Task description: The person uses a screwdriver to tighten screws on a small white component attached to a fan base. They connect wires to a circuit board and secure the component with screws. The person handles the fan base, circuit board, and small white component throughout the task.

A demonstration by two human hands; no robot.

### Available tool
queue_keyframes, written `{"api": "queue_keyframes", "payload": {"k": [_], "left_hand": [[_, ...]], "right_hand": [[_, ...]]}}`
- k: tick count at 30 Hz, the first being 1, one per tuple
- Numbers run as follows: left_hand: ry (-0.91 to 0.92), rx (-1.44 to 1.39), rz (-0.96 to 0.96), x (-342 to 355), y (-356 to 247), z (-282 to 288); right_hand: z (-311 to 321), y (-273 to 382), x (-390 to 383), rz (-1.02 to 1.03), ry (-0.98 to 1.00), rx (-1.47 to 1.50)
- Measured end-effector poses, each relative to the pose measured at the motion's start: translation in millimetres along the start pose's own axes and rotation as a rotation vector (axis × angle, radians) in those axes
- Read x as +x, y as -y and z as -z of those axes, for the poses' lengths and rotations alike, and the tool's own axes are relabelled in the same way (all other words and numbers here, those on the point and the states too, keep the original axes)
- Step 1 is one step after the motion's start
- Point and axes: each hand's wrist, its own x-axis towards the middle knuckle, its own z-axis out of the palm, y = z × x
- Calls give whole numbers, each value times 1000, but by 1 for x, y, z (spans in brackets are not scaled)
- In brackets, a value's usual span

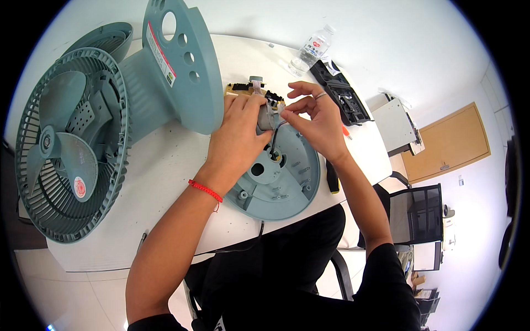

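My left hand (234,132), with a red braided band at the wrist, is wrapped round a circuit board (236,89) with a grey cylindrical part (265,119) beside it. The thumb and forefinger of my right hand (319,122) are pinched at the board's right side, where a black cable (274,142) runs up to them. Just what lies between those fingertips is small and partly hidden. Below both hands rests a round grey-green fan base (284,194), its inside with posts and holes facing up. The cable rises from the base's central opening.
At left lies a grey-green fan body (152,91) with blades (77,157) inside an open cage. A water bottle (313,51), a black tool case (342,94) and a yellow-black tool handle (332,177) are on the white table (160,190). A mesh chair (417,212) stands at right.
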Motion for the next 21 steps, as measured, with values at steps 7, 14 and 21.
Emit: {"api": "queue_keyframes", "payload": {"k": [7,14,21], "left_hand": [[5,-16,-5,0,-1,2],[-6,11,-24,-2,1,0],[-1,-14,2,-1,4,-2]], "right_hand": [[1,-2,0,-56,7,121],[-1,-7,-2,23,3,121],[-4,-13,-1,174,25,38]]}}
